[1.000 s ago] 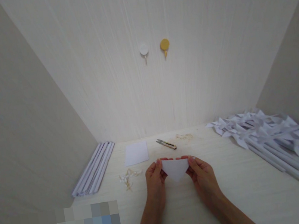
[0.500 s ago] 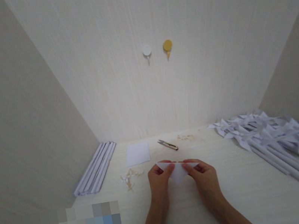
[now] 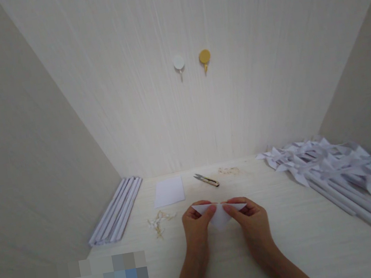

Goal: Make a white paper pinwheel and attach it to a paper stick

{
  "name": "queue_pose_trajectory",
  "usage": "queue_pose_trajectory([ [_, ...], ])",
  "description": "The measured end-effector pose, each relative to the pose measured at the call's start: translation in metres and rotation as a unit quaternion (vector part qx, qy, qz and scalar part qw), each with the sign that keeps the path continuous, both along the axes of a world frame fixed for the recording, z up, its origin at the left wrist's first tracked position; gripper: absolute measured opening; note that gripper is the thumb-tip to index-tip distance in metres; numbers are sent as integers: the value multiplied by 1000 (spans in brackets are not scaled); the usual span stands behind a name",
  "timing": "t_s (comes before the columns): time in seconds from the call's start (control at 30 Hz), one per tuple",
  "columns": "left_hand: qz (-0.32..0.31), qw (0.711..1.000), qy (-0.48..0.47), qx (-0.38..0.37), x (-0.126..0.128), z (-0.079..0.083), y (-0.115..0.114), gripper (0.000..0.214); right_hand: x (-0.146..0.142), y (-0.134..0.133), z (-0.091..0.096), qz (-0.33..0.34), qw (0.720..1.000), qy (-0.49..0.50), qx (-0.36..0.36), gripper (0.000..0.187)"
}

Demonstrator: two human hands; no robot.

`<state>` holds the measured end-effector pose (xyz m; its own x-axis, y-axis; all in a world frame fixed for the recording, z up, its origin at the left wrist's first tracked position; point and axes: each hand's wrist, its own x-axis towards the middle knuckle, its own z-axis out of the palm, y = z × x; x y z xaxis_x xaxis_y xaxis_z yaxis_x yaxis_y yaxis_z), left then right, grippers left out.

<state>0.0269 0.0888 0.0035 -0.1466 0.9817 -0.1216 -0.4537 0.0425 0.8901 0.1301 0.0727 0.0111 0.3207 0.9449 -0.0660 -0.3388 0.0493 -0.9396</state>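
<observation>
A small white sheet of paper (image 3: 220, 220), folded into a triangle with its point toward me, is pinched between both hands. My left hand (image 3: 196, 224) grips its left part, thumb on top. On the other side my right hand (image 3: 252, 215) does the same, and the two thumbs lie close together near the middle of the long edge. Beyond the hands lies a pair of thread snips (image 3: 206, 180), blades pointing left. Left of it is a stack of square white paper (image 3: 168, 192). Cotton swabs or swab pieces (image 3: 159, 222) lie scattered beside my left hand.
Rolled white paper sticks (image 3: 116, 211) lie along the left wall. Many white paper pinwheels on sticks (image 3: 338, 171) are piled at the right. Small tan scraps (image 3: 229, 170) lie near the back wall, which carries a white hook (image 3: 178, 63) and a yellow hook (image 3: 204, 57).
The thumbs have come slightly closer together on the folded paper. The whole view has shifted a little, so the things on the table appear slightly farther left.
</observation>
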Motion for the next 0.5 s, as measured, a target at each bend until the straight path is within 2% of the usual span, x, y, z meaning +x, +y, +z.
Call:
queue_pose_trajectory([
  [0.23, -13, 998, 54, 26, 1, 6, -4, 44, 0, 1, -1, 29, 999, 24, -1, 20],
  [0.5, -17, 995, 90, 47, -1, 7, -5, 40, 1, 2, -1, 10, 1000, -13, -2, 19],
])
